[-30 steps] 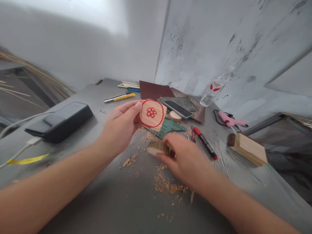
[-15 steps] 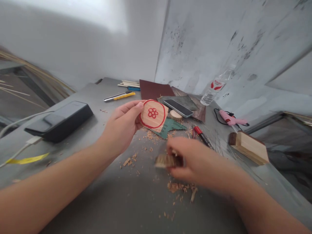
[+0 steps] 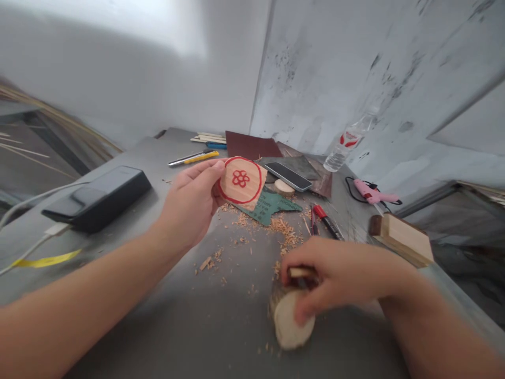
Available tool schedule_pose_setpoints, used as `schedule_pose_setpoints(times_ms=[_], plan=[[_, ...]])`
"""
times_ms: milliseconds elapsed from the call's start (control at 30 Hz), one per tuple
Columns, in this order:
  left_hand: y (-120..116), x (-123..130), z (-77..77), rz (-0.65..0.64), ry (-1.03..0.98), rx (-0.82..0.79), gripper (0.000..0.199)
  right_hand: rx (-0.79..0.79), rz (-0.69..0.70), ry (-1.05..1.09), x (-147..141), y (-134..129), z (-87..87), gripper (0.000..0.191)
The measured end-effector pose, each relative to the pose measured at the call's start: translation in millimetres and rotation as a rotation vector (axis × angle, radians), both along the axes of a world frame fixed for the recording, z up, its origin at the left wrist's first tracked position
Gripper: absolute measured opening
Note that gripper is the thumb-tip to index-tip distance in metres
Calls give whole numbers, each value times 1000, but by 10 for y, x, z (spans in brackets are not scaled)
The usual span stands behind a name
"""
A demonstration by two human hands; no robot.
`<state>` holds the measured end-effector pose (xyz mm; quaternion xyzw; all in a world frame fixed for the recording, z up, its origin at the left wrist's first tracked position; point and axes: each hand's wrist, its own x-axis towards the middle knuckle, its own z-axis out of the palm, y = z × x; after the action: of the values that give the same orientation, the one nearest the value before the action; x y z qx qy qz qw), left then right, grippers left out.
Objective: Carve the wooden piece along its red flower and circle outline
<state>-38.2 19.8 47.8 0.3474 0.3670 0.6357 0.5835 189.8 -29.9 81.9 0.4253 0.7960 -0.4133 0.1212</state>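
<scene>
My left hand (image 3: pixel 189 202) is raised over the worktop (image 3: pixel 165 316), its fingers pinching one wooden tile (image 3: pixel 240 181) by the left edge, thumb on the front face. The tile is held up facing me, clear of the worktop: it carries one red ring with one red flower drawn inside.

My right hand (image 3: pixel 343 276) is low and near me, curled over one pale wood disc (image 3: pixel 290 323) that stands tilted on its edge on the worktop. My fingers are pressed on its face and rim, and I cannot tell whether they fully close round it. Something small and dark sits under my fingers, too hidden to name.

Shavings (image 3: pixel 284 231) lie scattered between my two hands, in several small heaps.

Behind the tile I count one green sandpaper scrap (image 3: pixel 272 205), one small wood slice (image 3: pixel 284 187), one phone (image 3: pixel 288 176) lying on a dark sheet, and one maroon sheet (image 3: pixel 250 145) farther back. To the right lie two red markers (image 3: pixel 327 221), just beside each other, one pink glue gun (image 3: pixel 373 193) with its black cord, one clear bottle (image 3: pixel 347 145) lying against the wall, and one wood block (image 3: pixel 402 239) at the worktop's edge.

To the left sit one black power bank (image 3: pixel 98 197) with a white cable, one yellow strip (image 3: pixel 43 259), one yellow knife (image 3: pixel 193 157), and a few pale sticks (image 3: pixel 209 137) well back.
</scene>
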Motion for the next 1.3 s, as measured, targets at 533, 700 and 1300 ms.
schedule_pose_setpoints(times_ms=[533,700,1300], plan=[[-110,32,-65,-42,131,69,14,185,-286,176,-389,-142,-282,26],[-183,48,-70,-63,243,87,19,475,-315,83,-241,-7,-263,26],[-132,11,-221,-346,865,274,30,698,-635,856,-634,-14,102,55]])
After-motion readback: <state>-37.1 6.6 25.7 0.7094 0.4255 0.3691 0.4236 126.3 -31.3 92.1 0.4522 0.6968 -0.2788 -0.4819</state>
